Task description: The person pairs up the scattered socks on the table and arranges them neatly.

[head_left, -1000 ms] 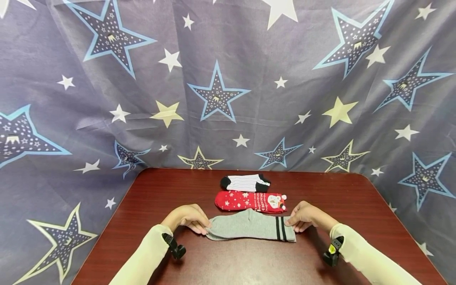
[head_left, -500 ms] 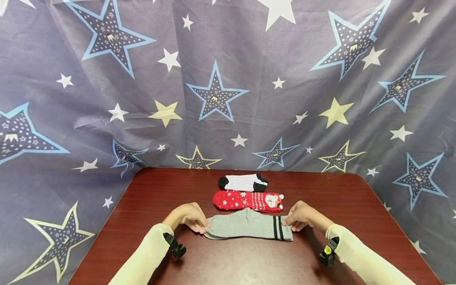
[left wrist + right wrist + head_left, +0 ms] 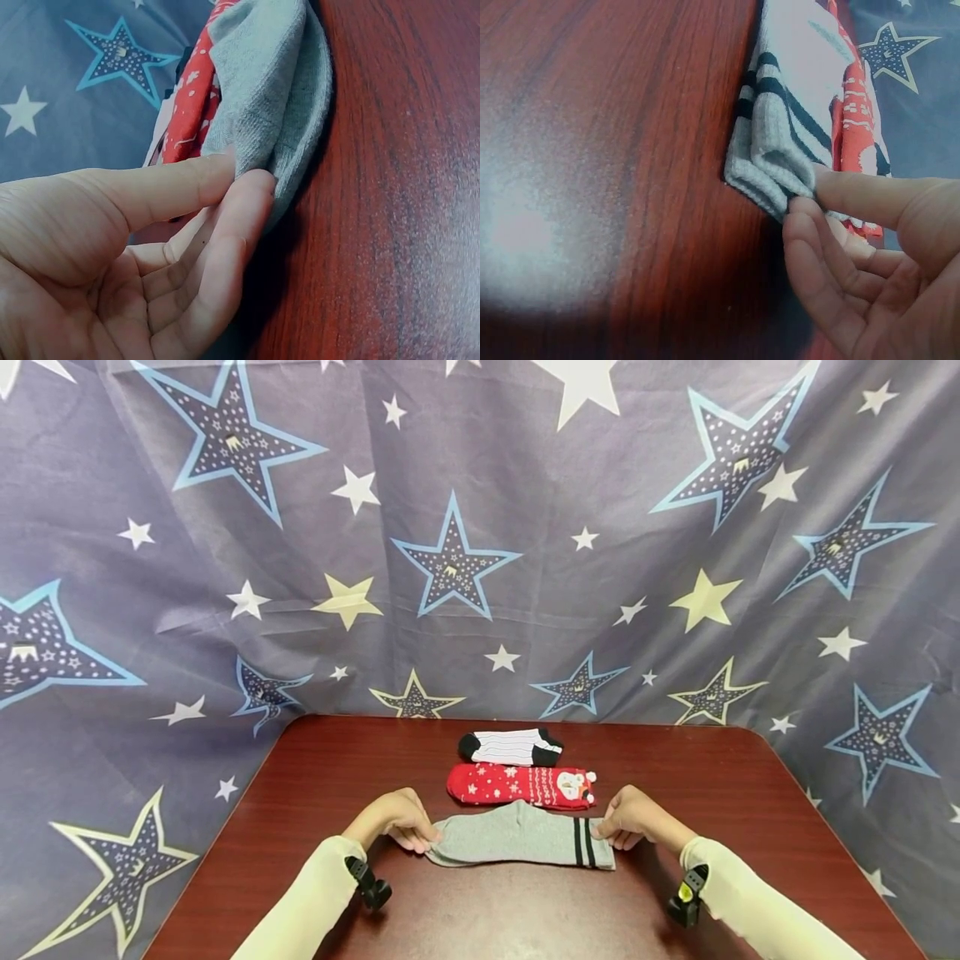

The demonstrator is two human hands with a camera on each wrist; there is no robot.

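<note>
A pair of grey socks [image 3: 517,837] with two black stripes lies stretched flat on the table, one sock over the other. At the toe end, my left hand [image 3: 403,820] pinches the top sock between thumb and forefinger; the left wrist view shows the lower sock [image 3: 309,142] beside the fingertips. My right hand [image 3: 633,818] pinches the cuff corner at the striped end. In the right wrist view both cuff openings [image 3: 761,180] hang slightly apart near the thumb. Just behind lie red socks [image 3: 498,784] with white snowflakes and a snowman-like figure.
White socks [image 3: 506,747] with black toes and heels lie behind the red ones, towards the far edge of the dark red wooden table [image 3: 337,752]. A grey curtain [image 3: 300,560] printed with stars hangs right behind the table. Each wrist wears a small black camera [image 3: 367,882].
</note>
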